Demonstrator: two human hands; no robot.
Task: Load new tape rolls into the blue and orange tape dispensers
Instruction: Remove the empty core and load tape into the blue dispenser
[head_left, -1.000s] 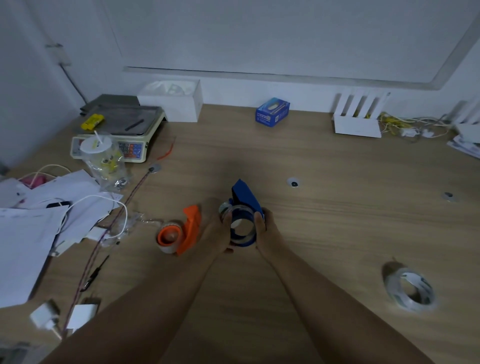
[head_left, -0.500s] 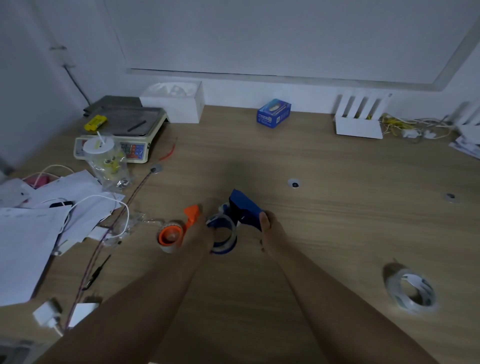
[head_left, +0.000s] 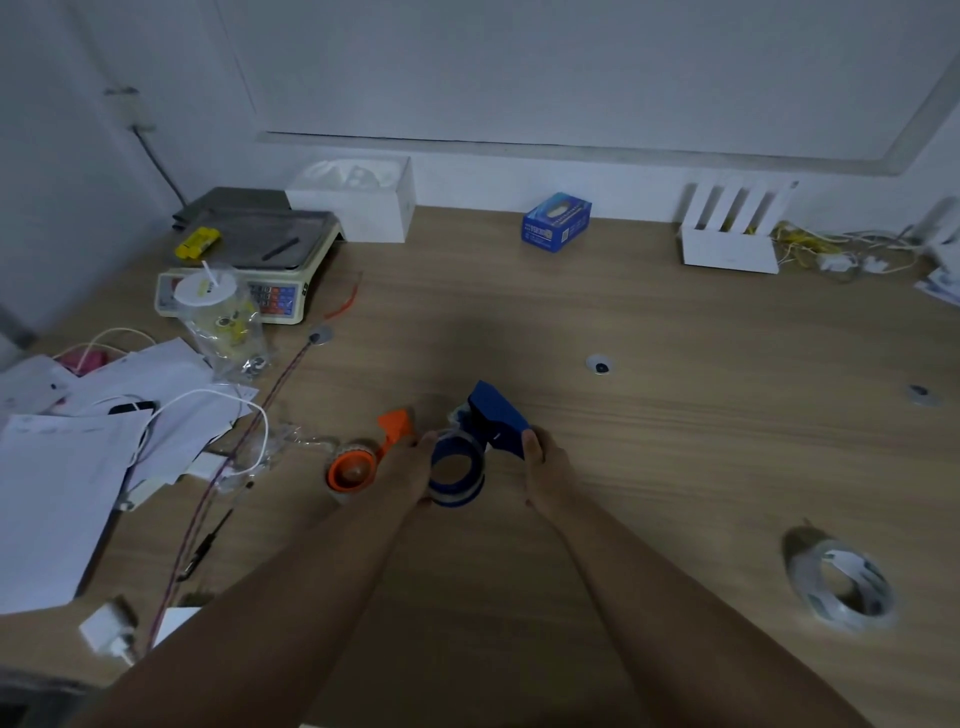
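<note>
Two bare forearms run up from the bottom edge, sleeveless as far as the view reaches. The left hand (head_left: 402, 475) and right hand (head_left: 543, 475) seem to carry no rings, watch or gloves in the dim light.

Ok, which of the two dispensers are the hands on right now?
The blue dispenser: left hand at its ring, right hand on its body. The orange dispenser lies untouched just left of them.

Orange dispenser (head_left: 363, 457) partly behind left hand (head_left: 402, 475); forearms cut off.
</note>
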